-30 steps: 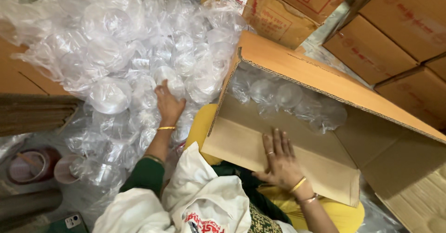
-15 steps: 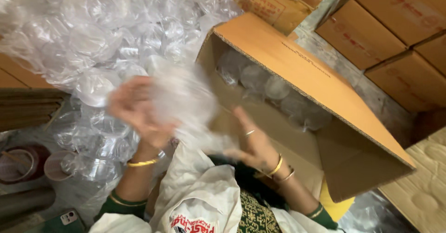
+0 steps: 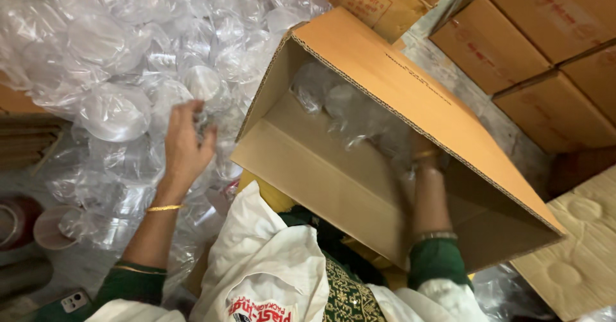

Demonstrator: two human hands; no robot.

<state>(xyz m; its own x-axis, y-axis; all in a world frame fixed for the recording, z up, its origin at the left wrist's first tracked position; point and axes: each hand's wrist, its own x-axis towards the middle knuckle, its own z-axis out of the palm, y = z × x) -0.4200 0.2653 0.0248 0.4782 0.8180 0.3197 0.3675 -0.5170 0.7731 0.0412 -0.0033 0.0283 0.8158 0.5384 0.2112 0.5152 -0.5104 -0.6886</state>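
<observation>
A large open cardboard box [image 3: 410, 97] lies on its side in front of me, with clear plastic packs of cups [image 3: 343, 107] inside at its far end. My right hand [image 3: 422, 150] reaches deep into the box among those packs; it is blurred and partly hidden, so its grip is unclear. My left hand [image 3: 185, 144] is outside the box on the left, fingers spread, touching the big heap of clear plastic-wrapped cups [image 3: 115, 110]. Both wrists wear gold bangles.
Stacked closed cardboard cartons [image 3: 526, 40] fill the upper right. A flat cardboard sheet [image 3: 581, 238] lies at the lower right. Rolls of tape [image 3: 25, 222] and a phone [image 3: 74, 301] sit at the lower left, and white cloth [image 3: 269, 264] covers my lap.
Both hands were carrying a clear pack toward the box. Now my right hand is deep inside the box and my left hand has returned to the heap.
</observation>
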